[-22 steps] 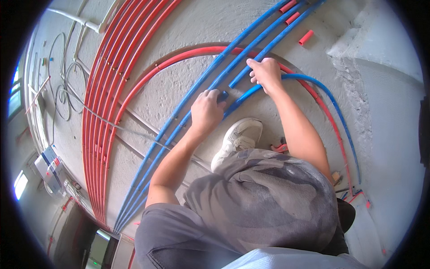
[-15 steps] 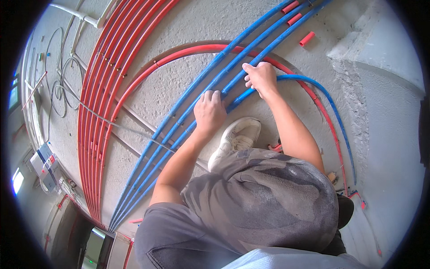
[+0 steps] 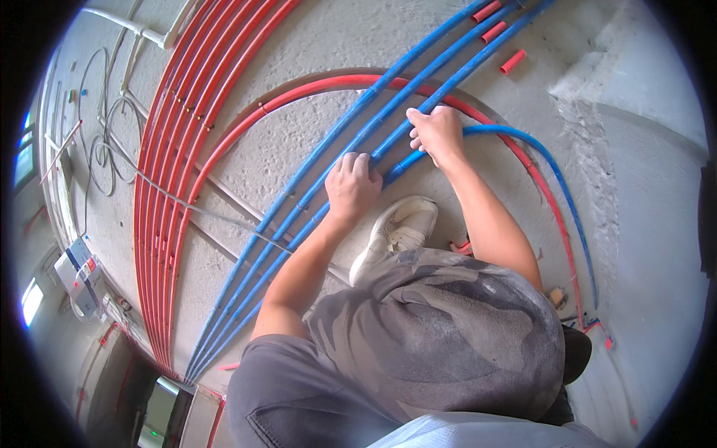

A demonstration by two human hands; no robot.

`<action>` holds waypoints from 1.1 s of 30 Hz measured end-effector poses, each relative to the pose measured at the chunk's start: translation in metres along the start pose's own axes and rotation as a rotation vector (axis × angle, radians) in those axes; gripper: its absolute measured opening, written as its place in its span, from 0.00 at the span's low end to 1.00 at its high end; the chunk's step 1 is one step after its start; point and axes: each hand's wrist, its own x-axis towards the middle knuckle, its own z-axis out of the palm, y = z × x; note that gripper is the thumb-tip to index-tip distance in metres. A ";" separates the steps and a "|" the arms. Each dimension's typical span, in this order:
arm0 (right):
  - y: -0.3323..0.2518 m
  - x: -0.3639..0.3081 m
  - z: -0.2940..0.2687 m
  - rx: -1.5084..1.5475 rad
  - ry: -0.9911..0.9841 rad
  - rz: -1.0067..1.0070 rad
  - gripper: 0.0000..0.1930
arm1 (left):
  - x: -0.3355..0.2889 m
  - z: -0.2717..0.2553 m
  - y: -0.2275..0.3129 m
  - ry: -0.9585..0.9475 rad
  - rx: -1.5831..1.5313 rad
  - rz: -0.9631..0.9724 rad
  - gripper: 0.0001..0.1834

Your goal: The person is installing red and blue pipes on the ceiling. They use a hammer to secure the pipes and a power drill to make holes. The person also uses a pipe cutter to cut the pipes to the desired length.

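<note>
A blue conduit [image 3: 539, 153] bends in a wide arc over the floor on the right and runs in beneath my hands. My right hand [image 3: 439, 136] is curled around its near stretch, thumb pointing left toward the straight blue conduits [image 3: 403, 97]. To the left, my left hand [image 3: 351, 187] lies knuckles up with its fingers bent over the blue conduit closest to me. Its fingertips are hidden, so I cannot tell whether it grips one conduit or two. A coupling shows just beyond those knuckles. My shoe [image 3: 403, 224] stands on the floor between my forearms.
Several red conduits [image 3: 175, 149] run side by side at the left. One red conduit [image 3: 314, 86] arches beneath the blue ones. Short red pipe pieces [image 3: 513, 61] lie at the far right, near a wall [image 3: 650, 97]. A grey cable [image 3: 216, 214] crosses the conduits.
The whole view has shifted very slightly. Both hands keep nearly the same places and grip on the blue conduits.
</note>
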 end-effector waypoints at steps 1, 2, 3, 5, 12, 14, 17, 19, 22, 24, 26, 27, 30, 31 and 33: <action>0.000 -0.001 0.000 -0.004 0.003 0.011 0.16 | 0.000 0.000 0.000 0.002 0.009 -0.001 0.16; 0.000 -0.002 0.001 -0.006 0.002 0.020 0.16 | 0.000 0.000 0.001 0.008 0.005 -0.005 0.16; 0.000 -0.003 0.001 -0.009 0.001 0.029 0.16 | 0.000 0.001 0.001 0.011 0.000 -0.010 0.16; -0.001 -0.002 0.002 -0.010 -0.001 0.046 0.16 | 0.000 0.001 0.001 0.015 -0.008 -0.012 0.16; -0.004 -0.002 0.004 -0.064 0.023 0.014 0.17 | 0.000 0.002 -0.003 0.039 -0.030 0.026 0.16; -0.004 -0.004 0.006 -0.077 0.035 0.016 0.18 | 0.001 0.003 -0.003 0.061 -0.036 0.036 0.16; -0.004 -0.006 0.009 -0.074 0.051 0.030 0.17 | 0.001 0.005 -0.003 0.092 -0.025 0.063 0.16; -0.003 -0.005 0.011 -0.054 0.055 0.038 0.17 | 0.001 0.006 -0.003 0.104 -0.013 0.091 0.18; -0.003 -0.004 0.011 -0.009 0.035 0.043 0.16 | 0.001 0.007 -0.005 0.097 -0.023 0.082 0.17; -0.002 -0.005 0.011 0.014 0.014 0.042 0.16 | 0.002 0.005 -0.004 0.116 -0.033 0.089 0.18; -0.001 -0.006 0.013 0.029 0.038 0.037 0.16 | 0.005 0.002 0.000 0.104 -0.034 0.086 0.17; -0.001 -0.007 0.014 0.038 0.053 0.035 0.16 | 0.007 0.000 0.003 0.082 -0.029 0.080 0.17; -0.001 -0.006 0.012 0.059 0.013 0.058 0.16 | 0.019 -0.004 0.017 0.045 0.019 0.143 0.15; -0.001 -0.004 0.009 0.063 0.002 0.069 0.16 | 0.025 -0.003 0.023 0.041 0.035 0.179 0.14; 0.000 0.003 0.001 -0.070 -0.059 0.067 0.24 | 0.035 0.000 0.033 -0.087 0.114 0.168 0.14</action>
